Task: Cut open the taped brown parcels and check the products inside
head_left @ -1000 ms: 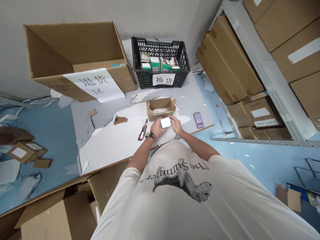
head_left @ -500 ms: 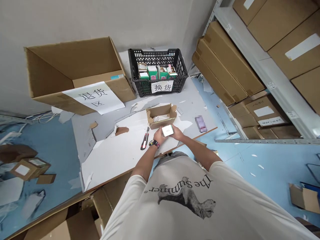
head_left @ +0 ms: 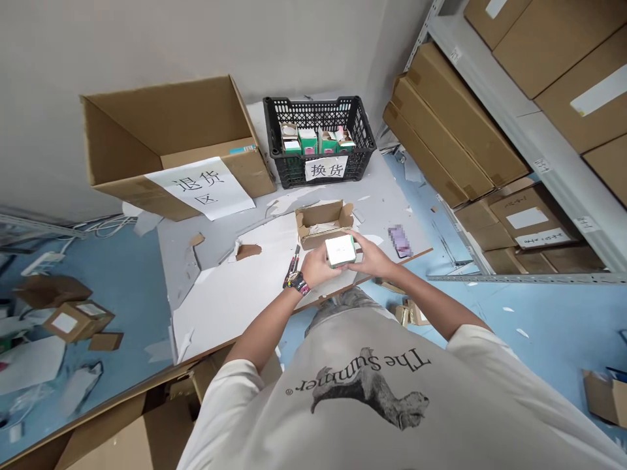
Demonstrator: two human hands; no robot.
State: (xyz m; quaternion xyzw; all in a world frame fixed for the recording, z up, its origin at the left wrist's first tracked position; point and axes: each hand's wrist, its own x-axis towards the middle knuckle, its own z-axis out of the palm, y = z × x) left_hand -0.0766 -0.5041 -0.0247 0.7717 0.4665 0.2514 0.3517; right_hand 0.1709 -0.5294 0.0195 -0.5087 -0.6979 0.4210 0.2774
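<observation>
Between my two hands is a small white box (head_left: 340, 250) with green edges, its white face turned up. My left hand (head_left: 317, 264) grips its left side, and my right hand (head_left: 369, 256) has fingers over the top right corner and along the lower edge. Just behind the box stands an opened small cardboard carton (head_left: 324, 222) with white paper inside. A utility knife (head_left: 294, 260) lies by my left wrist, partly hidden behind the wristband.
A black plastic crate (head_left: 274, 171) with several green-and-white boxes stands at the back. Left of it sits a large open cardboard box (head_left: 122, 197) with a paper sign. A phone-like item (head_left: 400, 241), blurred, lies at the table's right; shelves with cartons (head_left: 445, 124) rise beyond.
My hands have lifted the white box closer to the camera and tilted it, so its green edges show. The whole view has shifted slightly, with the table things now further right.
</observation>
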